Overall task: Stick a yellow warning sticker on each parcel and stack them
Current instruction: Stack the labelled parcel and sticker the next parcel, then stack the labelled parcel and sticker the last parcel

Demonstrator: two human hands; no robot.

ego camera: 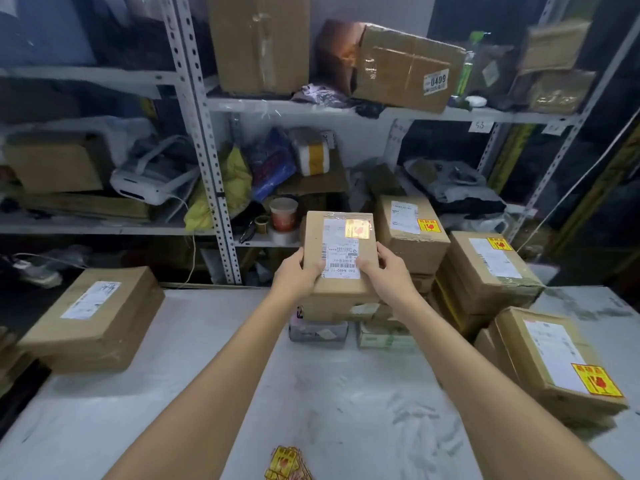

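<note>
Stickered parcels, four: held parcel [341, 244], label reading "960 N480-11", gripped at its near corners by left hand [299, 271] and right hand [384, 268] over a low stack at the far edge of the table [207, 393], and three stacked parcels [491, 268] at right. Unstickered parcel [93, 317], one, table left. Loose stickers [285, 464], one pile, near edge; shelf box [408, 67] marked "0409".

Parcel [341, 252]: brown carton, white label, yellow sticker [358, 228] (glare-washed) on top; level, above the table's [207, 375] far edge. Stickered parcels [491, 268]: table's right side. Unstickered parcel [93, 317]: table's left. Loose stickers [285, 464]: near edge.
</note>
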